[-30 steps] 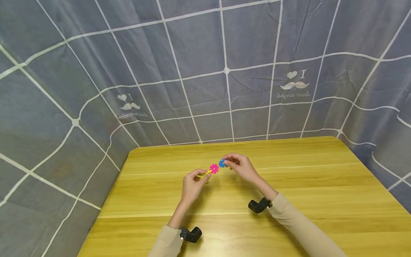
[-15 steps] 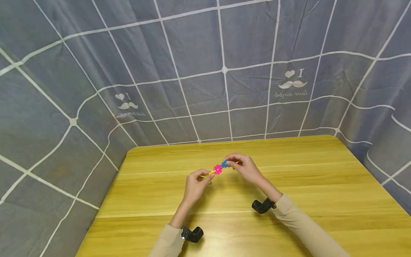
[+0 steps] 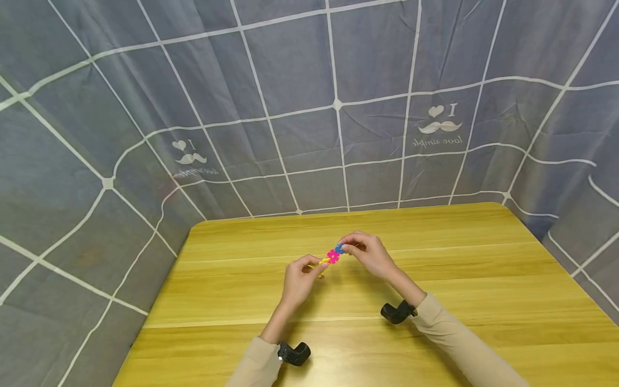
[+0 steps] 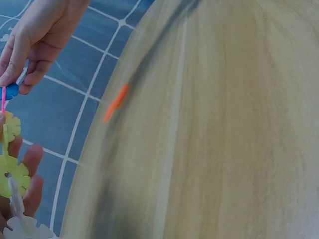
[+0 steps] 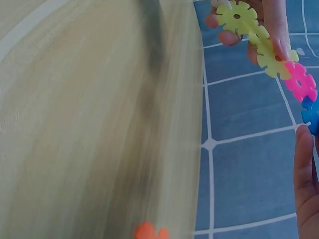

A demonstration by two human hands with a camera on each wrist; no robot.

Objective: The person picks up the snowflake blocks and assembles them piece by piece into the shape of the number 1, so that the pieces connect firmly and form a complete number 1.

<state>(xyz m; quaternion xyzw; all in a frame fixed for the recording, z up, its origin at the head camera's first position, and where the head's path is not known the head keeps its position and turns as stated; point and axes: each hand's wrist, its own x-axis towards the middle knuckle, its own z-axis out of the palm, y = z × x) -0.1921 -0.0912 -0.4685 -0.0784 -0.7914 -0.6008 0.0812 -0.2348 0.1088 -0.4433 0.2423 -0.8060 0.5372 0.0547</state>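
My left hand [image 3: 297,279] grips a short chain of notched snowflake discs. Its yellow discs [image 5: 238,17] lie along the fingers, and a white disc [image 4: 29,228] shows at the near end in the left wrist view. At the far end a pink disc [image 3: 332,256] sticks out past the thumb. Between thumb and fingers, my right hand [image 3: 369,256] pinches a blue disc [image 5: 311,115], partly covered by the fingertips. The blue disc's edge meets the pink one's rim, their notches overlapping in the right wrist view. Both hands are above the wooden table [image 3: 232,295].
An orange piece [image 4: 115,103] lies on the table below the hands; its top edge shows in the right wrist view. A grey curtain [image 3: 309,140] with white lines hangs behind the table's far edge and along its sides. Each wrist wears a black camera.
The left hand has moved right, bringing the pink disc up to the blue one. A gap between the two discs has closed. The right hand has shifted only slightly.
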